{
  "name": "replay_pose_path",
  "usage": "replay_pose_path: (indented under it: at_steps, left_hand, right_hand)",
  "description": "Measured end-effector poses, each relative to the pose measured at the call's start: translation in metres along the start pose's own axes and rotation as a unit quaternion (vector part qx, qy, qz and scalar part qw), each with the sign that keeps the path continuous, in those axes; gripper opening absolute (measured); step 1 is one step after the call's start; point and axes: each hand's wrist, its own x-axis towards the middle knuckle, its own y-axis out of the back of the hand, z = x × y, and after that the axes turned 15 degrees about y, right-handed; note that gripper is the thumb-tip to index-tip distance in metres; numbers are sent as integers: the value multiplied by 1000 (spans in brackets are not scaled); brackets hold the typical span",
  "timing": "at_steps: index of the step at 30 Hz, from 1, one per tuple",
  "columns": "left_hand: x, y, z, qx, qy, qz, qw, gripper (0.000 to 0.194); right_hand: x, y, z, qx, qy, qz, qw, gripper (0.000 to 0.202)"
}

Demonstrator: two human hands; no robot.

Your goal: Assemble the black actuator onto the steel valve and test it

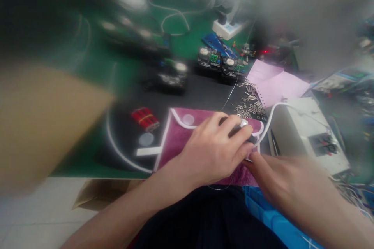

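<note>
Clasping a round-knobbed device (235,130), the left hand (216,144) overlies white-edged purple cloth (178,140).

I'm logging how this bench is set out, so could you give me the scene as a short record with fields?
Left hand: the left hand has its grip closed over a dark device, partly hidden by the fingers
Right hand: the right hand is close against the left; its fingertips are mostly hidden, so its hold cannot be told
Under the hands: purple fabric with white edging
Left of the fabric: red bundle with a yellow band
Beyond the fabric: loose metal rings, pink paper
Right side: pale box
Clarity: upper edges blurred
</note>
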Motion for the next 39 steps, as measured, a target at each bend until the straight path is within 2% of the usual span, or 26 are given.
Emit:
replay_pose_path:
  at_steps: [4, 10, 18, 21, 26, 30, 32, 34, 37, 39]
  left_hand:
    - [1, 2, -2, -35, 10, -34, 999, 40]
    - [2, 2, -5, -60, 7, -50, 997, 36]
    - [5, 6, -10, -86, 10, -50, 995, 34]
    - [4, 3, -10, -74, 8, -53, 996, 35]
    - [0, 2, -9, -63, 46, -16, 997, 42]
    - [-25, 11, -11, -54, 120, 81, 988, 60]
    - [-43, 13, -12, -64, 183, 128, 973, 42]
    - [-60, 11, -12, -77, 226, 128, 963, 21]
    - [-73, 3, -8, -78, 251, 100, 960, 19]
    - [-72, -2, -4, -74, 256, 107, 958, 21]
  right_hand:
    - [-5, -11, -5, 61, -15, 62, 996, 18]
    - [-6, -28, -8, 124, -44, 145, 981, 23]
    - [-5, -75, -20, 191, -72, 267, 942, 27]
    - [-4, -85, -21, 174, -79, 275, 942, 28]
    - [-5, -79, -13, 130, -77, 247, 957, 27]
    - [-21, -68, -13, 137, -97, 209, 963, 11]
    - [-32, -60, -15, 160, -108, 208, 959, 17]
    - [-42, -50, -16, 180, -118, 207, 954, 18]
    - [-53, -36, -14, 168, -150, 213, 951, 17]
    - [-57, -30, -12, 147, -167, 219, 950, 18]
